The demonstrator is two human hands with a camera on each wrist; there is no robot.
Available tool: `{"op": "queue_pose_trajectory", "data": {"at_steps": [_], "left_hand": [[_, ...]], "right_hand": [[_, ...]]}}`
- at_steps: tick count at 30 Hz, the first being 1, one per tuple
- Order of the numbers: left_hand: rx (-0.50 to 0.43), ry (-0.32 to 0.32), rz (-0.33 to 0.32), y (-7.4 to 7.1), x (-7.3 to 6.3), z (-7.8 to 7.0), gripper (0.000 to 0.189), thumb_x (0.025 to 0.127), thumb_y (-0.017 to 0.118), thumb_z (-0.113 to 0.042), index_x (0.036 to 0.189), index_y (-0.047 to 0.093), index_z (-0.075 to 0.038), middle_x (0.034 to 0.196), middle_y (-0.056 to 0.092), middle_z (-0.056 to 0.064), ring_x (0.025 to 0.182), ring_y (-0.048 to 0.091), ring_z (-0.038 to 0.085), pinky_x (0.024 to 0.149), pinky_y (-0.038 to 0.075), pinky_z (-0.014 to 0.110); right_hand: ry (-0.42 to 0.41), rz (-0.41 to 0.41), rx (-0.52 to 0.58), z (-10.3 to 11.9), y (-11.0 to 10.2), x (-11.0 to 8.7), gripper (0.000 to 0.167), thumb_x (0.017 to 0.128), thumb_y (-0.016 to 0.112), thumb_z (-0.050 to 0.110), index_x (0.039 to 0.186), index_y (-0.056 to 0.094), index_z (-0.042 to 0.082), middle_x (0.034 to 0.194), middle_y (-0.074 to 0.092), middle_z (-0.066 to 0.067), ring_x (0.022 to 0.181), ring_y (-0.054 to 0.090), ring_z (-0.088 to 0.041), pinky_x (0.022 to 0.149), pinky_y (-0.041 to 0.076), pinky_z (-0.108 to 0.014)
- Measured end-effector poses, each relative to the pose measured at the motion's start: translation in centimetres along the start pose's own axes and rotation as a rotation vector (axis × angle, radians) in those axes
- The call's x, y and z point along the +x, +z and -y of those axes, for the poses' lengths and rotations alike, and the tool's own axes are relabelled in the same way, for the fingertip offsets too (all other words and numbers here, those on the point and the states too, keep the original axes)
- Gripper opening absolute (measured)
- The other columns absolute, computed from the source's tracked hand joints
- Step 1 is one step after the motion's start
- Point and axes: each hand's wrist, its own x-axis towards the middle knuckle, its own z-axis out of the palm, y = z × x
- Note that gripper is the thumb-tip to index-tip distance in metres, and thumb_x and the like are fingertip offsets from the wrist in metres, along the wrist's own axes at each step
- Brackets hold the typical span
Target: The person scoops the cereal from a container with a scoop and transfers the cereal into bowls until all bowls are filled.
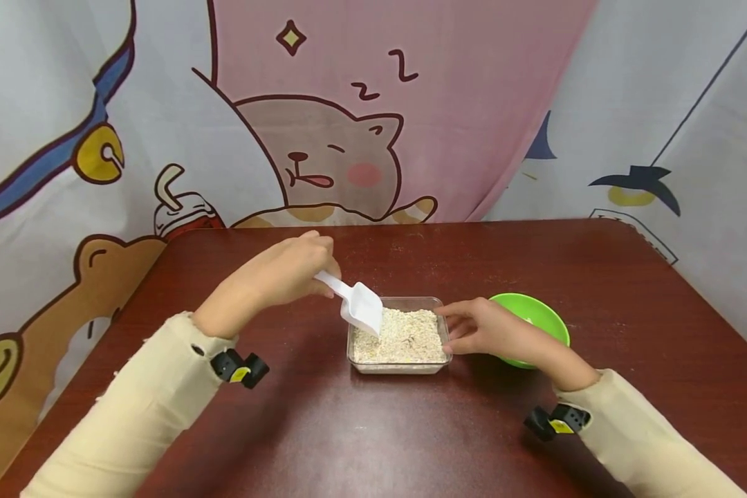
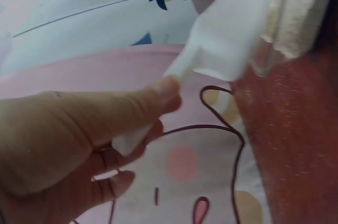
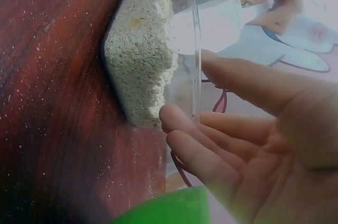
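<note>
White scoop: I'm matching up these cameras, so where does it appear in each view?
Head: white scoop, just left of and below centre.
Left wrist: white scoop, upper middle, slanting down to the left.
Right wrist: white scoop, above centre, towards the right.
Shared landmark: the clear container, near the white scoop in all three views.
</note>
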Motion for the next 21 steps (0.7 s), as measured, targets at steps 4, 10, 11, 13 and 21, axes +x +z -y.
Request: {"op": "queue_pose_trajectory", "data": {"at_steps": [4, 10, 11, 13, 21], "left_hand": [[0.017, -0.050, 0.032, -1.0, 0.3, -0.5, 0.012, 0.065, 0.080, -0.014, 0.075, 0.073, -0.013, 0.074, 0.056, 0.000, 0.079, 0.050, 0.021, 0.082, 0.041, 0.036], [0.056, -0.094, 0.067, -1.2, 0.6, -1.2, 0.011, 0.065, 0.080, -0.018, 0.072, 0.073, -0.014, 0.078, 0.057, 0.001, 0.081, 0.049, 0.023, 0.072, 0.043, 0.034], [0.060, -0.095, 0.068, -1.1, 0.7, -1.3, 0.012, 0.065, 0.080, -0.018, 0.073, 0.073, -0.014, 0.078, 0.057, 0.002, 0.081, 0.049, 0.023, 0.071, 0.044, 0.034], [0.061, -0.086, 0.067, -0.7, 0.8, -1.3, 0.012, 0.065, 0.080, -0.019, 0.074, 0.073, -0.014, 0.078, 0.057, 0.002, 0.080, 0.049, 0.022, 0.069, 0.043, 0.033], [-0.025, -0.030, 0.025, 1.6, 0.8, -0.4, 0.015, 0.067, 0.079, -0.020, 0.080, 0.074, -0.014, 0.075, 0.054, -0.001, 0.073, 0.046, 0.020, 0.065, 0.039, 0.030]], "right_hand": [[0.008, -0.004, 0.009, 0.1, 0.1, 0.0, 0.059, 0.076, 0.074, 0.012, 0.123, 0.049, -0.013, 0.100, 0.063, -0.017, 0.083, 0.063, -0.017, 0.067, 0.049, -0.025], [0.014, -0.001, 0.015, 0.2, 0.1, 0.0, 0.060, 0.075, 0.075, 0.012, 0.123, 0.048, -0.014, 0.100, 0.062, -0.017, 0.084, 0.063, -0.019, 0.067, 0.050, -0.025], [0.015, -0.002, 0.013, 0.2, 0.1, 0.0, 0.061, 0.075, 0.075, 0.012, 0.123, 0.048, -0.014, 0.100, 0.062, -0.017, 0.084, 0.063, -0.019, 0.068, 0.050, -0.025], [0.010, -0.002, 0.013, 0.2, 0.1, 0.0, 0.061, 0.075, 0.075, 0.011, 0.123, 0.048, -0.014, 0.100, 0.062, -0.018, 0.084, 0.063, -0.019, 0.069, 0.050, -0.025], [0.001, -0.007, 0.052, 0.1, 0.1, 0.0, 0.061, 0.075, 0.074, 0.007, 0.123, 0.046, -0.016, 0.099, 0.061, -0.019, 0.085, 0.062, -0.021, 0.068, 0.050, -0.025]]}}
